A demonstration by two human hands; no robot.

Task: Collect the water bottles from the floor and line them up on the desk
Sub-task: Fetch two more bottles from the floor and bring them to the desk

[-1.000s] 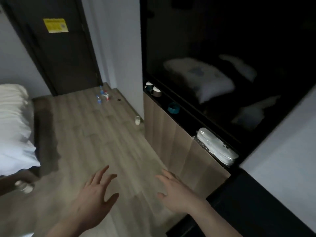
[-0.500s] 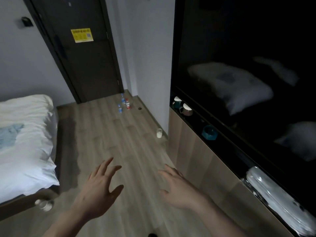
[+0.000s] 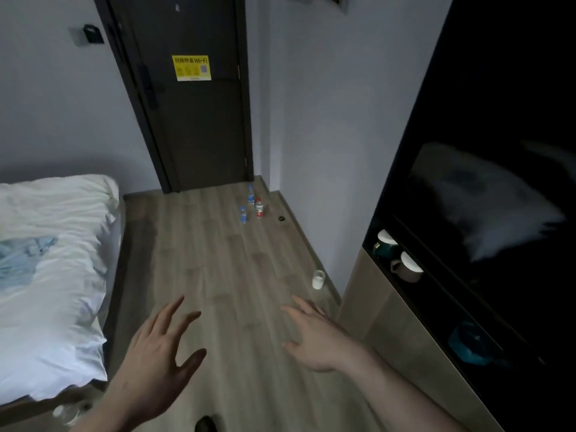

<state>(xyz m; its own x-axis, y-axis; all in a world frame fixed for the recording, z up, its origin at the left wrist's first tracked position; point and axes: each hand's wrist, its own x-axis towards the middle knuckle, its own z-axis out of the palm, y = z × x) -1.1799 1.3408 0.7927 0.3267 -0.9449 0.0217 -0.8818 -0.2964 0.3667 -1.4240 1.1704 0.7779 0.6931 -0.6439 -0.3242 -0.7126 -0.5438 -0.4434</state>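
Left hand (image 3: 157, 353) and right hand (image 3: 314, 336) both released, fingers spread, holding nothing. Three small clear plastic water bottles (image 3: 251, 204) upright far on wood-grain floor (image 3: 218, 269).

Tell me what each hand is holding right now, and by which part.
Nothing is held. The left hand and right hand are both open above the floor; the water bottles stand far off by the door.

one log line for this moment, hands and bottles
hands: left open, right open, both empty | bottles: three upright on floor by door

Left hand (image 3: 156, 357) and right hand (image 3: 314, 338) bare, forearms unsleeved, no jewellery.
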